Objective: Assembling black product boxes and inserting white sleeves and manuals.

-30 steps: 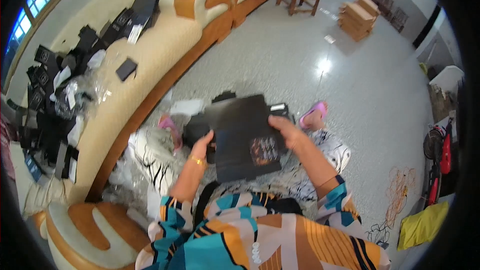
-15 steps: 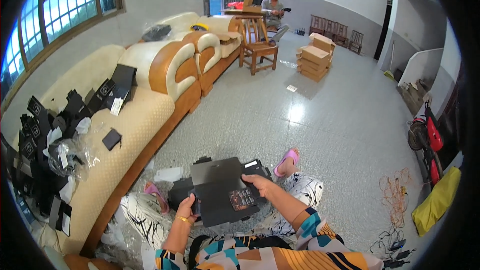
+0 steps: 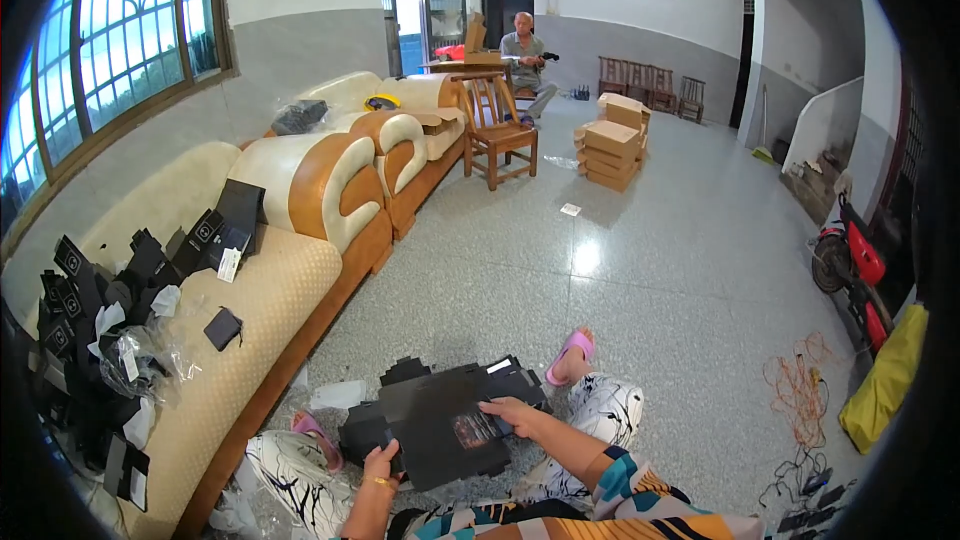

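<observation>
An unfolded black cardboard box (image 3: 440, 415) lies nearly flat across my lap, with a dark printed panel on its right part. Its left edge is pinched by my left hand (image 3: 381, 464), thumb on top. Over the right side, my right hand (image 3: 512, 414) grips the cardboard, its fingertips beside the printed panel. More flat black cardboard (image 3: 405, 370) sticks out beneath and beyond the box, between my knees.
Left, a cream sofa (image 3: 290, 260) bears a heap of black boxes (image 3: 75, 340), plastic wrap and a small black pouch (image 3: 223, 329). Ahead stand a wooden chair (image 3: 497, 135), stacked cartons (image 3: 612, 145) and a seated person (image 3: 525, 55). Orange cable (image 3: 797, 390) lies right.
The raised far panel of the black box has come down, so the cardboard lies flatter. Both hands stay on it, lower in the picture; the view has tilted upward.
</observation>
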A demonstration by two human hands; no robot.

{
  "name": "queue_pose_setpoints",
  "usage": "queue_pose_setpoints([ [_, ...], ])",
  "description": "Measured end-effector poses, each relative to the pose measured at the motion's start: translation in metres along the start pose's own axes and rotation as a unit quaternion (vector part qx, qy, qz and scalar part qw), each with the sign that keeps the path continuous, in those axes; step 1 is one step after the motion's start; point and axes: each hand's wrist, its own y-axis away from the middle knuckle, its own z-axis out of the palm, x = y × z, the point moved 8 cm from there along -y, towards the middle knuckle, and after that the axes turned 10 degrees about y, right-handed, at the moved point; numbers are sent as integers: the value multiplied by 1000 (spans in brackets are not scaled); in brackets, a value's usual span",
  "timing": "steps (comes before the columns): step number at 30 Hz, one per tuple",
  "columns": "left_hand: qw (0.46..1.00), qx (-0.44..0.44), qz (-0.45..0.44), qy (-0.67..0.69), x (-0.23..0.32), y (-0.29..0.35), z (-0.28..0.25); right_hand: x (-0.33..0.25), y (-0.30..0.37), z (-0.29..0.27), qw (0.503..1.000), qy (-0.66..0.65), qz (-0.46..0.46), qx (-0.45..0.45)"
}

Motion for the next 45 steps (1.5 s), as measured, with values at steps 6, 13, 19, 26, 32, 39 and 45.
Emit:
queue_pose_setpoints([
  [6,998,-11,32,48,-2,-12,-15,-8,15,10,997,63,1,51],
  [13,979,-4,-73,188,-39,-40,-31,-5,21,32,990,-137,19,-35],
  [19,994,22,-52,95,-22,5,2,28,-3,-7,995,-63,32,75],
  [26,983,48,-60,169,-42,-23,-22,36,1,3,984,-158,68,49],
  [32,989,18,-69,127,-49,-26,-33,42,3,5,985,-151,67,45],
  [39,983,62,-103,142,-60,-26,-40,48,4,11,981,-177,75,33],
  [45,973,61,-104,197,-61,-34,-40,43,1,25,961,-266,79,-17],
])
